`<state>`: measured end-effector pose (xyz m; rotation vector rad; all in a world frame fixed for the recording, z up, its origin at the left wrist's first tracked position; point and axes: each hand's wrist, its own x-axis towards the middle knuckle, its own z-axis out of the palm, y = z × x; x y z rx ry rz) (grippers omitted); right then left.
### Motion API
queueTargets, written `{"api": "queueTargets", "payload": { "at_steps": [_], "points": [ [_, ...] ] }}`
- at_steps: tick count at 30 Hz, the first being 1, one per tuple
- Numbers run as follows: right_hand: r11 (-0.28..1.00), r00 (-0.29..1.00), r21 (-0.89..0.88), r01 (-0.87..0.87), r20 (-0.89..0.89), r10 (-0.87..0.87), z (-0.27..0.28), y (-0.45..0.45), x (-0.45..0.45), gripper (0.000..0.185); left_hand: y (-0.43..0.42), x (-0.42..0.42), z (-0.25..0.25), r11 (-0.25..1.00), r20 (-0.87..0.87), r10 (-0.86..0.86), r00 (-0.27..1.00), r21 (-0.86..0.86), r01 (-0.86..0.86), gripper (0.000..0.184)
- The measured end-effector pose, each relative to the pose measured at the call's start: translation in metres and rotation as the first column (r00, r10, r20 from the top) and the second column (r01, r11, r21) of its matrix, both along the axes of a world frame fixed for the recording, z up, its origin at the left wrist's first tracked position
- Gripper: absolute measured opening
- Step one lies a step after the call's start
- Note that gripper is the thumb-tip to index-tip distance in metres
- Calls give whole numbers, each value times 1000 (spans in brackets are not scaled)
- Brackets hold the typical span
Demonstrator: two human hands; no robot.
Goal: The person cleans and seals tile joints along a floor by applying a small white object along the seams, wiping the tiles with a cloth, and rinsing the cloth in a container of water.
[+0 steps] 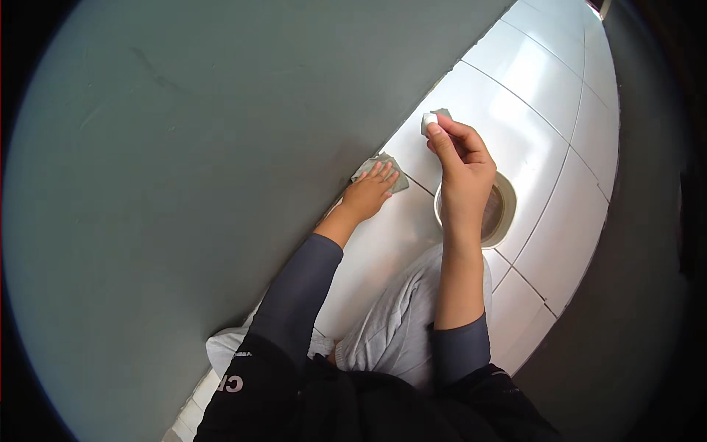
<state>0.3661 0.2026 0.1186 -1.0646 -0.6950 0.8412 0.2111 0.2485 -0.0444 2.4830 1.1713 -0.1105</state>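
Observation:
My left hand [370, 193] lies flat with its fingers spread on a grey-green cloth [398, 183], at the edge where the white tiles meet a grey-green surface. Raised over the tiles, my right hand [465, 158] pinches a small white piece [429, 118] between thumb and fingers. Greyish-green material [442, 113] shows just behind that piece; whether it is in the same grip I cannot tell. Below my right wrist stands a pale bucket [509, 223] holding murky liquid, partly hidden by my forearm.
White tiles [508, 110] with dark joints form a strip running to the upper right. A broad grey-green surface [184, 147] fills the left, and a dark area [648, 221] borders the tiles on the right. My knee [398, 309] in light grey trousers is close to the bucket.

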Motion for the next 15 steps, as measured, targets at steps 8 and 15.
{"api": "queueTargets", "payload": {
  "at_steps": [8,15],
  "points": [
    [999,999,40,3,-37,-2,-7,0,3,18,5,29,-6,975,-65,163,984,163,-151,36],
    [997,994,-1,82,-69,-82,-1,-5,38,19,-3,24,1,668,552,737,390,-508,-544,27]
  ]
}}
